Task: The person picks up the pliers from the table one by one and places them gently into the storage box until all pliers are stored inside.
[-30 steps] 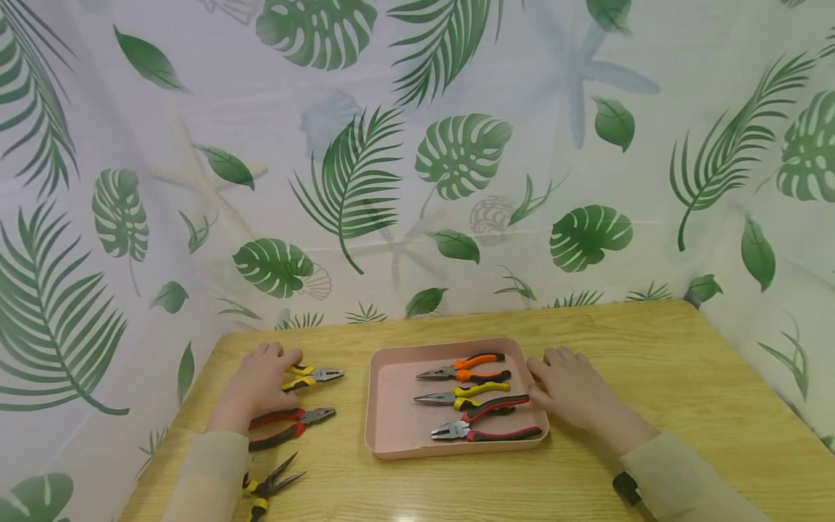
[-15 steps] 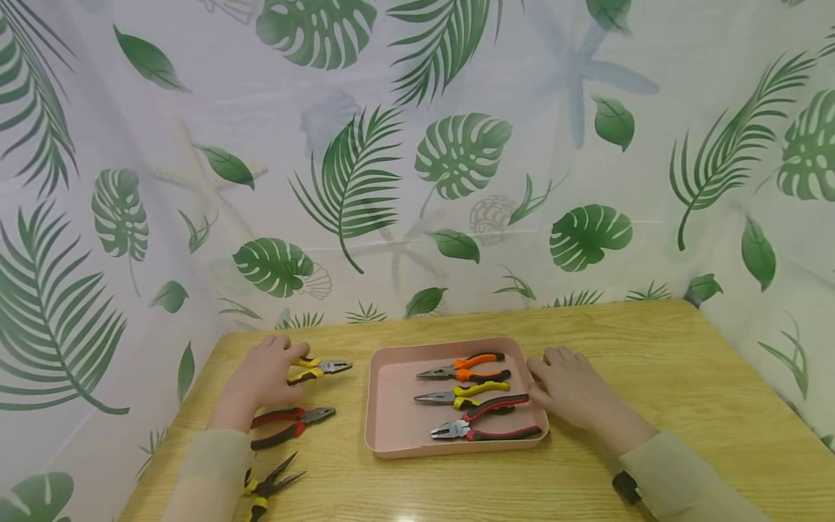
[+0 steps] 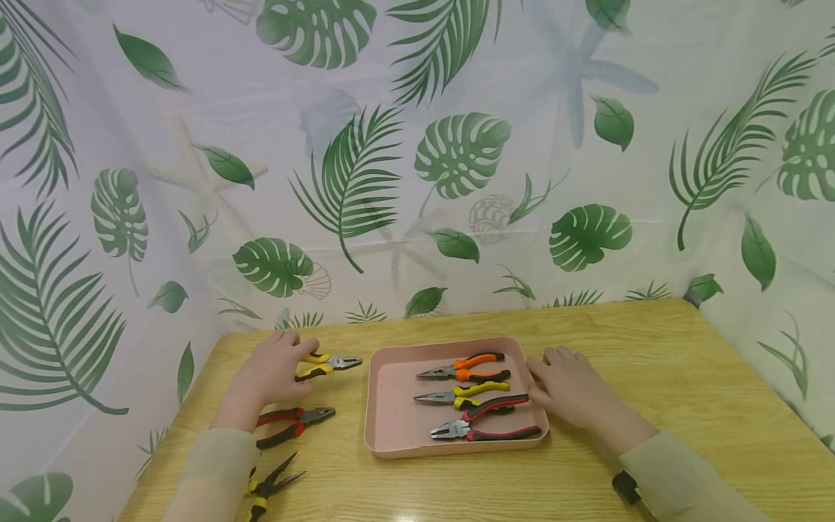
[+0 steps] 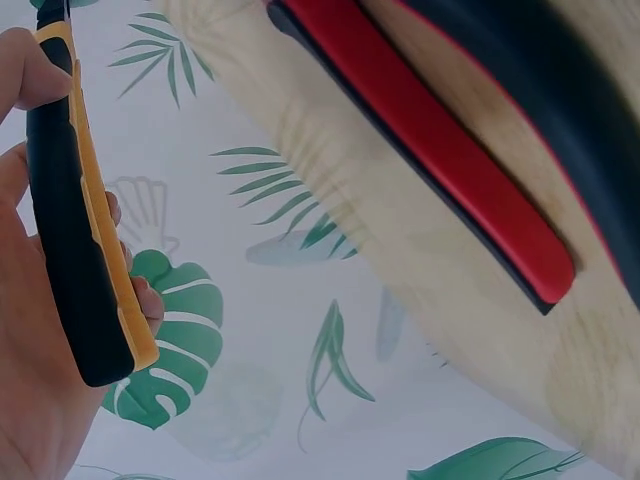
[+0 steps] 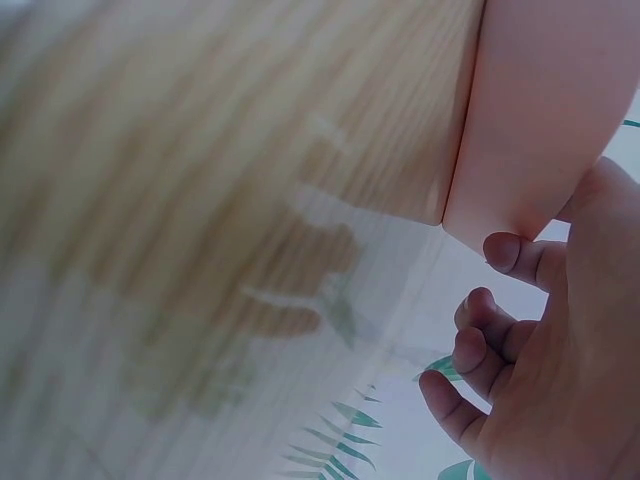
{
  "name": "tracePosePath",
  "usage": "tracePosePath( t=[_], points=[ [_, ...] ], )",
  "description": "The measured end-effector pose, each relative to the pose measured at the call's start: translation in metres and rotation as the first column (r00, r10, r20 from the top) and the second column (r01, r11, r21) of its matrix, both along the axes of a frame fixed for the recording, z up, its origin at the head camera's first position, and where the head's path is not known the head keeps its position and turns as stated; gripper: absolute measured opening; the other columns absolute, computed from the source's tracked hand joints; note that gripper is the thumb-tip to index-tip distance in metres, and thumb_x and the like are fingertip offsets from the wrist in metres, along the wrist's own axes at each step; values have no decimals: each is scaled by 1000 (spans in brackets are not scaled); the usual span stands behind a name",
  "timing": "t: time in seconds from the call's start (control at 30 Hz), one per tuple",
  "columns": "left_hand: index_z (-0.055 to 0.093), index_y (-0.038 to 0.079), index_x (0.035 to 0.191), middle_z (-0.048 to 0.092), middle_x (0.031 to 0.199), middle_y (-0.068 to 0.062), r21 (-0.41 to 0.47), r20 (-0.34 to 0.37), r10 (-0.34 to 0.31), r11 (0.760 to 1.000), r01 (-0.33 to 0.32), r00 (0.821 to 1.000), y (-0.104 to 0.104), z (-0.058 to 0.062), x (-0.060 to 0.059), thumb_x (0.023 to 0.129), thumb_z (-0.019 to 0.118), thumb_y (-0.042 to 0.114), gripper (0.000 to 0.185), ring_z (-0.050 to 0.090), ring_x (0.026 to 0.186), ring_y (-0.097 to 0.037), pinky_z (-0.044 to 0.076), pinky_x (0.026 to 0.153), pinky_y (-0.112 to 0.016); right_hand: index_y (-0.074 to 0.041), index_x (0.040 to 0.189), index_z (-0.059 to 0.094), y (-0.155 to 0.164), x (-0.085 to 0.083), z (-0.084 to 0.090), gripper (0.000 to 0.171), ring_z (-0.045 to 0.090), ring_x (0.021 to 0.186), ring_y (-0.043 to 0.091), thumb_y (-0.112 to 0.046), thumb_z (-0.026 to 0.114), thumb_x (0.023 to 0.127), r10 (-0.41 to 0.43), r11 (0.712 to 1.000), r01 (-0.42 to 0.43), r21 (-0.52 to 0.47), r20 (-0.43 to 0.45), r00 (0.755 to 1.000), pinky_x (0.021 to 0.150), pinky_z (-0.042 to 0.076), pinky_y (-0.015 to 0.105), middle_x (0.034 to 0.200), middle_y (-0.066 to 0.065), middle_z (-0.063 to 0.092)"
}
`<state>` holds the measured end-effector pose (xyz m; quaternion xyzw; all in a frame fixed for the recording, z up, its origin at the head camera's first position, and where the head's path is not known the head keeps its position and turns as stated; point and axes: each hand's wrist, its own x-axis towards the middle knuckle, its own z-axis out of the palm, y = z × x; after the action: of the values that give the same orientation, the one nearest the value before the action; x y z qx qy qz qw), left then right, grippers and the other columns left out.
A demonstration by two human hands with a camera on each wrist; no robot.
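My left hand [image 3: 270, 377] holds yellow-and-black combination pliers [image 3: 339, 362] by the handles, their jaws toward the tray. In the left wrist view, those pliers' handles [image 4: 85, 240] lie between thumb and fingers, off the table. Below that hand, red-and-black pliers [image 3: 296, 424] lie on the table, with yellow-and-black long-nose pliers [image 3: 270, 486] nearer me, partly hidden by the sleeve. A pink tray [image 3: 394, 406] bears orange pliers [image 3: 479, 366], yellow long-nose pliers [image 3: 450, 399] and red-and-black pliers [image 3: 476, 429]. My right hand [image 3: 570, 388] rests against the tray's right wall, fingers loosely bent.
The wooden table [image 3: 685, 406] meets a leaf-patterned cloth [image 3: 430, 275] at the back and on both sides. The tray's left part shows bare pink floor beside the pliers' tips.
The left hand has moved a little to the right with the yellow-and-black combination pliers, bringing their jaws closer to the tray. My right hand and the tray have stayed put.
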<state>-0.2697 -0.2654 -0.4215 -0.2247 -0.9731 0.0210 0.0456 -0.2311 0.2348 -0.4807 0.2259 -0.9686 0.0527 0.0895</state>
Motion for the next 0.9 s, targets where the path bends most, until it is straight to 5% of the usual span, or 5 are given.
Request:
tracePosePath(
  t=[0.9],
  points=[
    [66,16,125,57,99,-7,-14,-81,-96,995,95,992,36,18,4,76,79,29,52,49,89,-24,46,80,-42,-22,87,51,-1,2,3,21,39,80,19,-27,67,99,9,1000,-9,3,-11,1000,69,29,36,86,1,46]
  ],
)
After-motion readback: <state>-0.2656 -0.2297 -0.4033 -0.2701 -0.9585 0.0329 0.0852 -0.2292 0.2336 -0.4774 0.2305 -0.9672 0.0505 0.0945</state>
